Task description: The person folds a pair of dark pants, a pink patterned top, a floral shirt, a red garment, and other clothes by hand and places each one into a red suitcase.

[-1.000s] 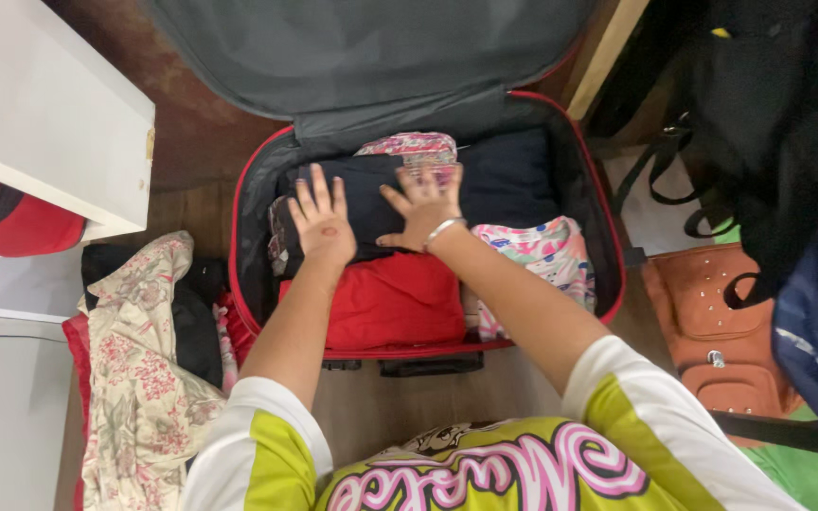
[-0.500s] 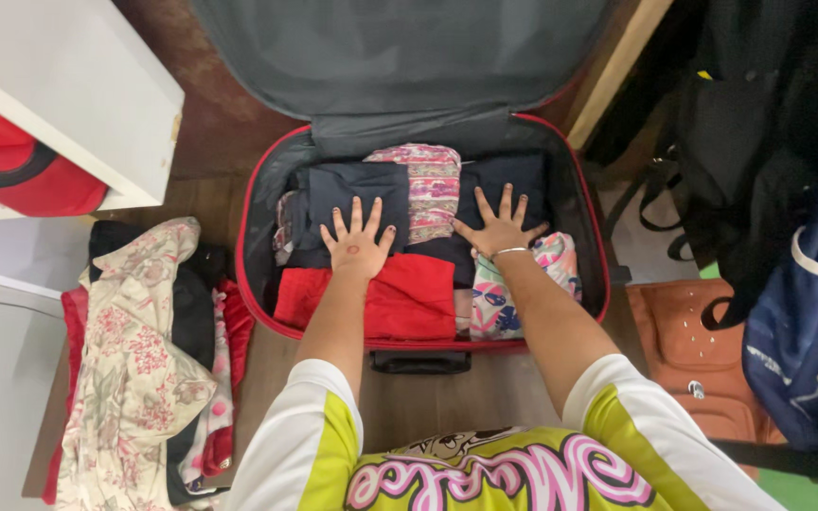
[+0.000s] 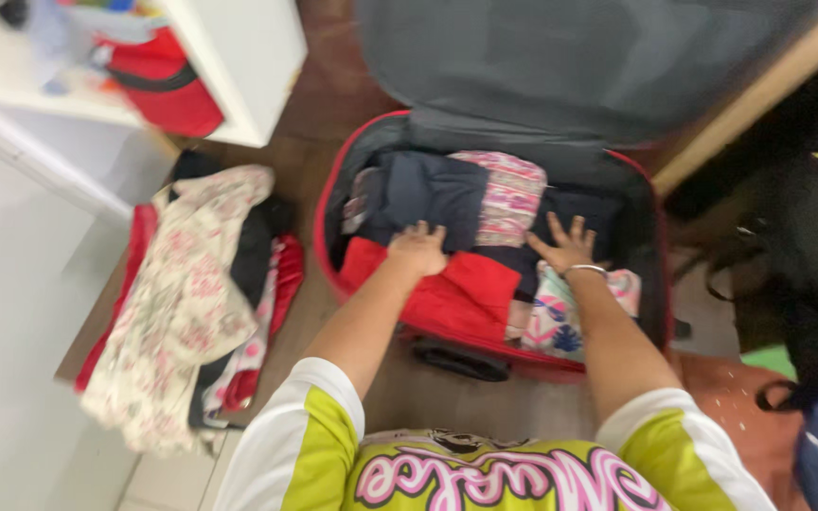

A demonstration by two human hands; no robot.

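Head view: one frame, blurred by motion; fine detail is soft.
Left hand (image 3: 417, 249): lies palm down on the packed clothes, fingers curled slightly forward; grip released, nothing clasped in it.
Under the left hand: the seam where the dark navy garment (image 3: 428, 194) meets the red garment (image 3: 447, 289); the navy lies beyond the fingertips, the red back toward the wrist.
Right hand (image 3: 565, 248): flat, fingers spread, grip released, pressing on dark cloth; a thin bracelet (image 3: 584, 270) circles the wrist.
Between the hands: a folded pink patterned garment (image 3: 510, 197), just beyond both sets of fingertips, touching neither as far as the blur allows.
Behind the right wrist: a white garment with a pink and blue print (image 3: 560, 317), partly covered by the forearm.
Suitcase (image 3: 326, 203): red-edged, open on the wooden floor, holding all the clothes named above; its grey lid (image 3: 570, 57) stands raised beyond both hands.
Handle (image 3: 461, 361): black, on the near wall of the suitcase, below the left forearm.
Out past the left hand: a pile of clothes on the floor, a cream floral piece (image 3: 182, 293) on top, well apart from the suitcase rim.
Further left: a white shelf unit (image 3: 239, 66) with a red bag (image 3: 163, 80) inside.
Out past the right hand: dark bags (image 3: 807, 218), indistinct.
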